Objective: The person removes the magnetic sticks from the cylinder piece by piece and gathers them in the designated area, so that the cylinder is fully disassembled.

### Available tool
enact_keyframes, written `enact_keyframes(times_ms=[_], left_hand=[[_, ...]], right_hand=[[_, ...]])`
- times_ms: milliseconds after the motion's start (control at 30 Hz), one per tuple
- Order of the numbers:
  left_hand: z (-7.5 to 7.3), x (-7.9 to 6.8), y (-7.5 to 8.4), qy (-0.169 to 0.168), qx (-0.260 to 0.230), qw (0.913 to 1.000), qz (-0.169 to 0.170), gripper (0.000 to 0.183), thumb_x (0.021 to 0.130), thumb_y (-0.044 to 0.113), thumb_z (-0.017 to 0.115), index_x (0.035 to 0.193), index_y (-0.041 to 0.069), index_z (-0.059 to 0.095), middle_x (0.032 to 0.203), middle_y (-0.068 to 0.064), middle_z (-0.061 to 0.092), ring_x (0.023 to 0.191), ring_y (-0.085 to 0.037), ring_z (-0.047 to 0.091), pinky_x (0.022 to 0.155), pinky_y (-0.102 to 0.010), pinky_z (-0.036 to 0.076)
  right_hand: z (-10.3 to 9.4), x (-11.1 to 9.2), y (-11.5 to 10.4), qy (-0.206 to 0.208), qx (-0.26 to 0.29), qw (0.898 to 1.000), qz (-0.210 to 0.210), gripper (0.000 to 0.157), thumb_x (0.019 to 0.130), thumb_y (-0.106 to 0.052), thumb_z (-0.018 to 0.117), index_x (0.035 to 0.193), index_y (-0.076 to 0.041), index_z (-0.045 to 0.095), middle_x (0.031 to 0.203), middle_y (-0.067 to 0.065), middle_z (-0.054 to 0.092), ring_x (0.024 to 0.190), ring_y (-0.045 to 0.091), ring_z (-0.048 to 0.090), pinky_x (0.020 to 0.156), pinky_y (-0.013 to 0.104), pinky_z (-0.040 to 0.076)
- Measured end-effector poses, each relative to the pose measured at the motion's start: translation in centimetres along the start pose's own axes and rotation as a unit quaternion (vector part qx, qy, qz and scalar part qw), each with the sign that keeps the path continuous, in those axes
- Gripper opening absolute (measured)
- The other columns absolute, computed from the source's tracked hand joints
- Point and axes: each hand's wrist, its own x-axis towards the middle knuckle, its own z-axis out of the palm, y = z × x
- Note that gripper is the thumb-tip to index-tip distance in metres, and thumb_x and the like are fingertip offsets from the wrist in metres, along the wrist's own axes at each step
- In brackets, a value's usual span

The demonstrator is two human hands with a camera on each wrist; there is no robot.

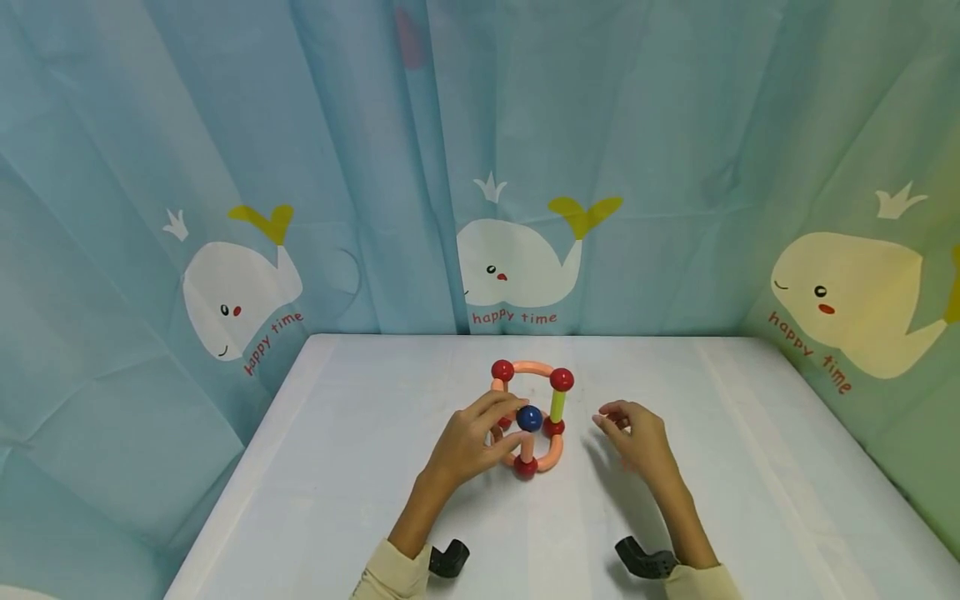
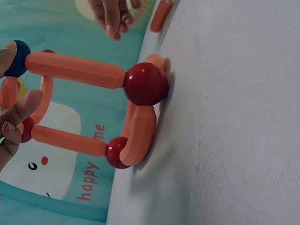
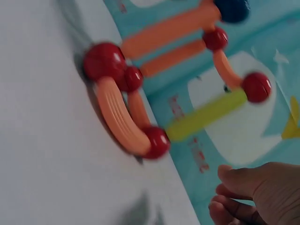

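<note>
A frame of magnetic rods and balls stands on the table, with orange rods, red balls and one yellow-green rod. At its near top corner a blue ball sits on an upright orange rod. My left hand reaches in from the left and pinches at this ball, thumb and fingertips against its side; part of the frame is hidden behind the hand. To the right, apart from the frame, my right hand hovers with loosely bent fingers and nothing held.
A loose orange rod lies on the white table, seen in the left wrist view beyond the frame. Black wrist devices sit at both cuffs. A blue curtain with whale prints hangs behind the table.
</note>
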Motion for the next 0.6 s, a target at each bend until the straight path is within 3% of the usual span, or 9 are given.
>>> enact_keyframes(times_ms=[300,600], left_hand=[[-0.7,-0.1,-0.5,-0.01,0.01,0.9997,-0.021,0.048,0.081,0.031,0.079,0.123,0.012,0.066,0.119,-0.004,0.064,0.07,-0.011,0.063,0.062,-0.012,0.05],[-1.2,0.0,-1.0,-0.009,0.031,0.9995,-0.007,0.041,0.083,0.027,0.078,0.12,0.012,0.068,0.119,-0.004,0.063,0.082,-0.014,0.066,0.07,-0.01,0.05]], right_hand=[[4.1,-0.2,-1.8,-0.075,0.047,0.995,0.039,0.039,0.087,-0.018,0.073,0.117,0.005,0.062,0.105,0.021,0.067,0.096,0.033,0.065,0.085,0.047,0.054],[6.5,0.1,-2.6,-0.087,0.054,0.991,0.091,0.042,0.082,-0.014,0.077,0.117,0.005,0.061,0.102,0.02,0.067,0.09,0.028,0.064,0.078,0.039,0.056]])
